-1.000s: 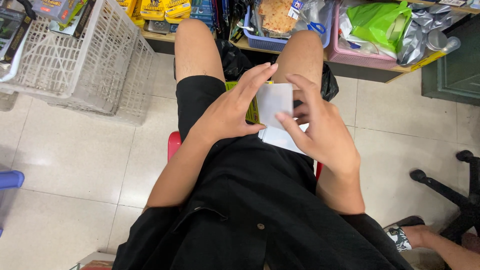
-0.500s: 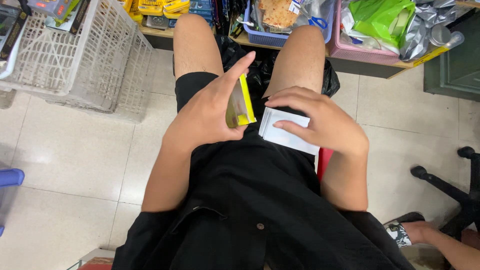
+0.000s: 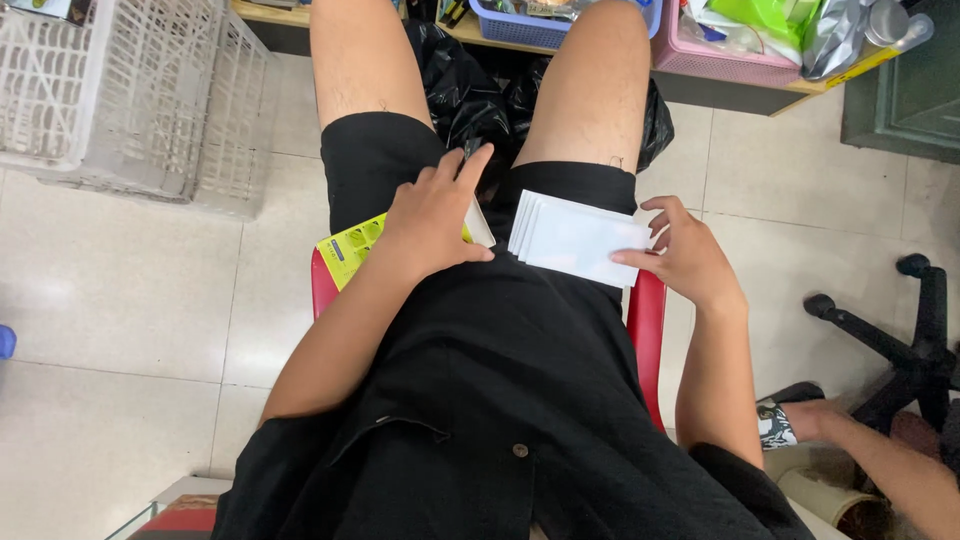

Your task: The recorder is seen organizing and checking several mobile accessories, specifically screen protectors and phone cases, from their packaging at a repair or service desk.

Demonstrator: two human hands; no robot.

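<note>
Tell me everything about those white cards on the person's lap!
The white cards are a small stack of flat, blank rectangles, thin like paper or card, fanned slightly so several edges show along the left side. They lie tilted on the person's right thigh, on the black shorts. The right hand touches their right edge with its fingertips. The left hand is apart from them, resting on a yellow packet on the other thigh.
</note>
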